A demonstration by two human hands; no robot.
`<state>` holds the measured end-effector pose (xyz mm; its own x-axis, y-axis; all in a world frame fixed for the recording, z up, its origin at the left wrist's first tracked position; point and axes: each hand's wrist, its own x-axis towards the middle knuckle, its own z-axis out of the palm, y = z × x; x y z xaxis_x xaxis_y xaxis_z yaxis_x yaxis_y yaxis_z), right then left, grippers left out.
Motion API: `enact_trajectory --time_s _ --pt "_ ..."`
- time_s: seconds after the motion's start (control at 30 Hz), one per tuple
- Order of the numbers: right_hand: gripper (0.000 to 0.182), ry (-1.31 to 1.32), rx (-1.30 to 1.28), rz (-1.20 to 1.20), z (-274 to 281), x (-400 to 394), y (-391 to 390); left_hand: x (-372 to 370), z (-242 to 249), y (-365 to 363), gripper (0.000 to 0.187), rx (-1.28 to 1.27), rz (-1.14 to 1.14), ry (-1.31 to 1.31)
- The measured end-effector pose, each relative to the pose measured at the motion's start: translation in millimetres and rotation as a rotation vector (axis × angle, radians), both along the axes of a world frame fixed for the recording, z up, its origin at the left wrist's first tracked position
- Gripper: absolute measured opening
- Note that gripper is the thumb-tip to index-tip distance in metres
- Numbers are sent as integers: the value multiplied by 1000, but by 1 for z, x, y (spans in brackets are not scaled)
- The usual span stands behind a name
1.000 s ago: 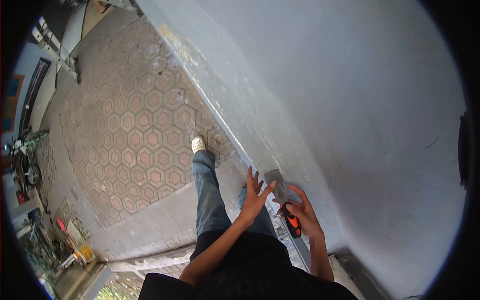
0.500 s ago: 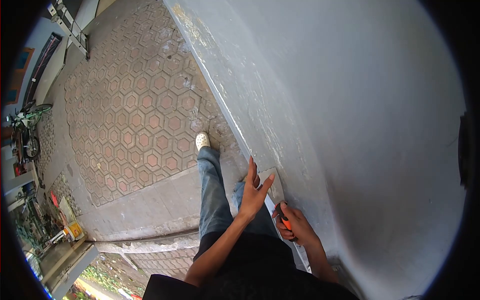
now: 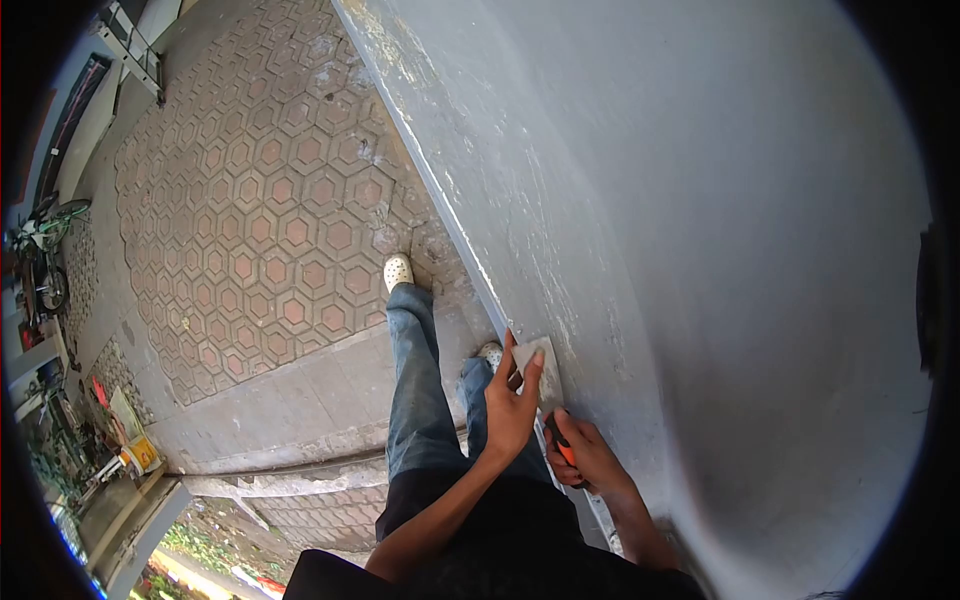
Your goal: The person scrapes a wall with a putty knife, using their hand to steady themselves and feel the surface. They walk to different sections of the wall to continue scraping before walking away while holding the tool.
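My right hand (image 3: 588,455) is closed round the black and orange handle of a putty knife (image 3: 537,372). Its wide, flat, pale blade points forward along the grey wall ledge (image 3: 500,200). My left hand (image 3: 512,408) is at the blade, its thumb lying on the upper face and its fingers stretched along the left side, partly hidden. Rough, pale scuffed streaks run along the ledge in front of the blade.
A smooth grey wall (image 3: 780,250) rises on the right. Hexagonal paving (image 3: 250,220) covers the ground to the left, where my white clog (image 3: 398,271) stands. Farther off are a metal ladder (image 3: 132,52), a motorbike (image 3: 45,265) and a yellow container (image 3: 143,454).
My left thumb and fingers have drawn a little closer together at the blade. My right hand keeps its grip on the putty knife. The view has shifted slightly.
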<state>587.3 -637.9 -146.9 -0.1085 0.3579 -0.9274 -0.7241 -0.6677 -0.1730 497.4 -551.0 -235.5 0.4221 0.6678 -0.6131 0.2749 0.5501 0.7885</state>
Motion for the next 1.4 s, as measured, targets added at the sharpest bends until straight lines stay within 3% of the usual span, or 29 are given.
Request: enact_trajectory --time_s 0.07,0.17,0.23,0.33,0.4,0.5,0.77,0.83,1.03,1.13,1.27,1.4 --pt "46 27 -3 -14 -10 -4 21 -3 6 28 63 -235 -7 26" --pt "47 20 -2 0 -7 0 40 4 7 41 53 -64 42 55" --pt "47 31 -9 23 3 7 45 7 4 48 57 -165 33 102" --pt "47 16 -6 24 5 14 72 16 -4 58 66 6 144 -32" --pt "47 -19 28 -1 1 21 94 33 15 105 78 -153 174 -152" --pt "48 -22 50 7 -6 29 128 41 13 141 82 2 130 -81" --pt "49 -14 -12 17 5 54 204 60 -3 205 89 126 85 22" --pt "49 -10 -1 -10 -1 61 238 69 -9 246 89 152 186 -44" --pt "47 -28 129 -39 -16 81 340 95 -23 350 94 386 170 66" --pt "46 -64 263 -77 -30 98 380 117 -16 398 98 350 172 86" --pt "45 -80 314 -26 -39 108 374 120 -20 413 100 371 134 86" --pt "47 36 390 -59 -40 92 295 89 -13 336 101 560 40 54"
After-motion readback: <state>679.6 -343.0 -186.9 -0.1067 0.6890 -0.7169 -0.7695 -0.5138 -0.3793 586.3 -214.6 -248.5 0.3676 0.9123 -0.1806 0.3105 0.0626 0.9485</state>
